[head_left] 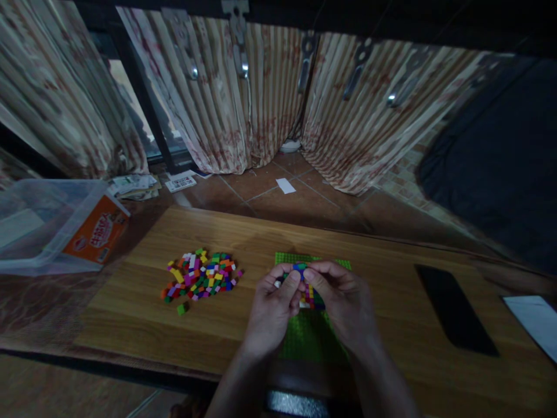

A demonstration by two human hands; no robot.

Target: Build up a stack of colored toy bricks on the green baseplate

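Both hands meet over the middle of the desk, a little toward its near edge. The left hand and the right hand are drawn together at the fingertips, and between them they pinch a small blue brick. Thumbs and forefingers are closed on it from either side, so each hand grips the same piece. It is held just above the far part of a green baseplate, which lies flat on the desk under the hands. A short stack of bricks in yellow, pink and white sits on the plate right beneath the fingers; whether the blue brick touches that stack cannot be told.

To the left of the hands, well apart from the plate, a loose pile of mixed coloured bricks is spread on the desk, with one green brick lying alone just nearer the front edge. Toward the right edge a black slab, like a phone, lies face down, and a white sheet shows at the right corner. Off the left edge stands a clear tub with an orange label. Striped curtains hang beyond the far edge.
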